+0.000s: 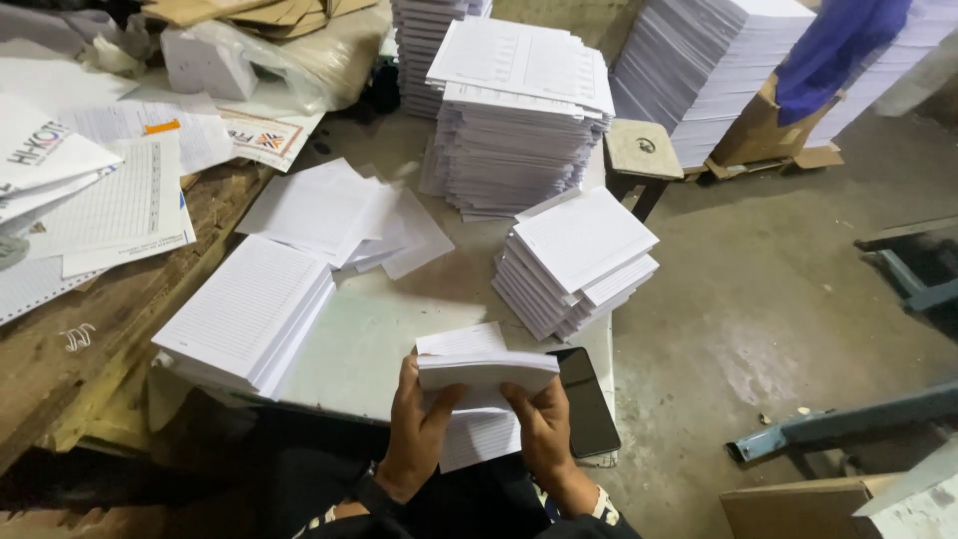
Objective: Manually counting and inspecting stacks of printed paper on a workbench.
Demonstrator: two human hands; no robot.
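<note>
- Thin white bundle of ruled paper sheets (486,371): that's what I've got in both hands, held up over the near edge of the pale grey tabletop (379,329), partly over my lap.
- My left hand (417,424) has it from underneath, thumb up against the front face, fingers curled behind.
- My right hand (544,427) pinches the other end the same way, thumb on top, fingers wrapped under.
- A black smartphone (587,399) lies flat just beside my right hand.
- Progress-wise, I'd say maybe midway: a neat white stack of ruled pads (249,314) on my left and a criss-crossed pile of white bundles (577,265) ahead look done.
- Loose white sheets (344,215) and the tall white paper stack (514,115) further back look like what's left, plenty I reckon.
</note>
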